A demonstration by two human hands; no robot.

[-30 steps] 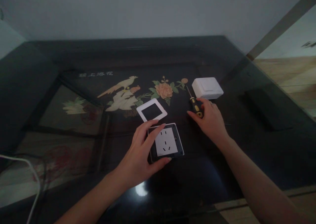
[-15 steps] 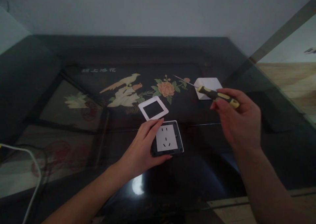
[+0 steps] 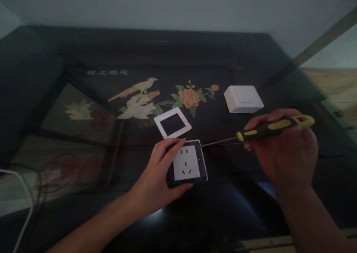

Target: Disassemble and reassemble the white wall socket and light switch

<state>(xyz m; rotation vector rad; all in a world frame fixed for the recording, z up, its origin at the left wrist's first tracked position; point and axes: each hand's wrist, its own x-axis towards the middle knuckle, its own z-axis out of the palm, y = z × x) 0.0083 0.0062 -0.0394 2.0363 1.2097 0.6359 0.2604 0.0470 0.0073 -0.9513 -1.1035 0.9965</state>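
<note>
My left hand grips a wall socket by its left side, thumb on the near edge and fingers on the far edge. The socket has a white slotted face in a dark surround, with a thin white edge at its right. In my right hand is a screwdriver with a black and yellow handle. Its shaft points left, and the tip reaches the socket's upper right edge; whether it touches cannot be made out. Just beyond the socket lies a white square frame, flat on the table.
A white box-shaped piece rests on the right, beyond my right hand. The dark glossy table carries a bird-and-flower picture and reflections. A white cable runs along the left side. A pale wall stands behind.
The screwdriver has swung from pointing up and left, above the table, to pointing left at the socket's edge. My right hand has moved right and slightly nearer. My left hand still holds the socket.
</note>
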